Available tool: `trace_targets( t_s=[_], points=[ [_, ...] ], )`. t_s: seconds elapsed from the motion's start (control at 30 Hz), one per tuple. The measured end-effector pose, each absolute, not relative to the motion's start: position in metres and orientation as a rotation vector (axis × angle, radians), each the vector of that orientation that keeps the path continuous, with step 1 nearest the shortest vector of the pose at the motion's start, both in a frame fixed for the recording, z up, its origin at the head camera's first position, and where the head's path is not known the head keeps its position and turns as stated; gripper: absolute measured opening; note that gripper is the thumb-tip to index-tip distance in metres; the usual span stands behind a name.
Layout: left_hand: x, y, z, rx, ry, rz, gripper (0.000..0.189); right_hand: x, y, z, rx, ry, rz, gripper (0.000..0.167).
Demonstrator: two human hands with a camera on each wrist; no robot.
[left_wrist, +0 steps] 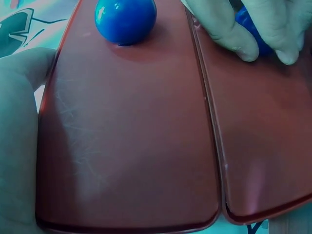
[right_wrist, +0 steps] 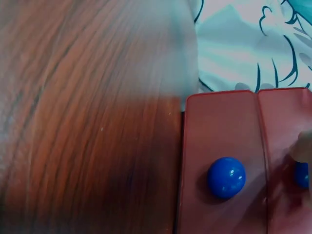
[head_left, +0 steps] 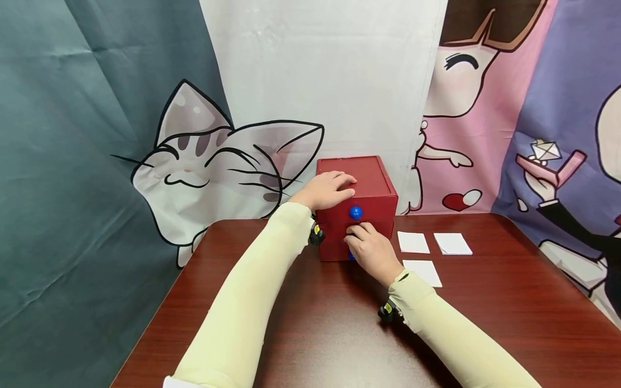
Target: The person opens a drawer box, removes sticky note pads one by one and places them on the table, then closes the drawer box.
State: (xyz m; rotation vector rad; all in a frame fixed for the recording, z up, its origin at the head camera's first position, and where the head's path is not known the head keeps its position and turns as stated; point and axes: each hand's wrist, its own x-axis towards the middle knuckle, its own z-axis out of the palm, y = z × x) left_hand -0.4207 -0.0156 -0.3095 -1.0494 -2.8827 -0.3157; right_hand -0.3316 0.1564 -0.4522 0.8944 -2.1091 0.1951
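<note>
A red two-drawer box (head_left: 368, 178) stands at the table's back edge. Its upper drawer carries a blue knob (head_left: 356, 212), its lower drawer another blue knob (right_wrist: 226, 178). My left hand (head_left: 326, 189) rests on the top of the box near its front left; part of this hand (left_wrist: 17, 131) borders the box in the left wrist view. With bent fingers, my right hand (head_left: 372, 250) is in front of the lower drawer, close above its knob. The left wrist view shows its fingers (left_wrist: 275, 31) overlapping that knob, while the right wrist view shows the knob uncovered.
Several white paper squares lie right of the box, among them a front one (head_left: 424, 272) and a far right one (head_left: 453, 243). Printed curtains (head_left: 330, 70) hang behind the brown table (head_left: 320, 345).
</note>
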Motion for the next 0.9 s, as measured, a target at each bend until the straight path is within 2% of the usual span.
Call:
trace_targets(
  t_s=[0.37, 0.67, 0.9],
  points=[
    [-0.417, -0.014, -0.309, -1.024, -2.902, -0.319, 0.050, -0.318, 0.169, -0.462, 0.949, -2.070, 0.194, 0.017],
    [-0.414, -0.014, -0.307, -1.034, -2.887, -0.318, 0.050, -0.318, 0.169, -0.479, 0.859, -2.265, 0.157, 0.033],
    [-0.413, -0.016, -0.305, -1.037, -2.888, -0.320, 0.050, -0.321, 0.163, -0.485, 0.829, -2.354, 0.185, 0.028]
  ],
)
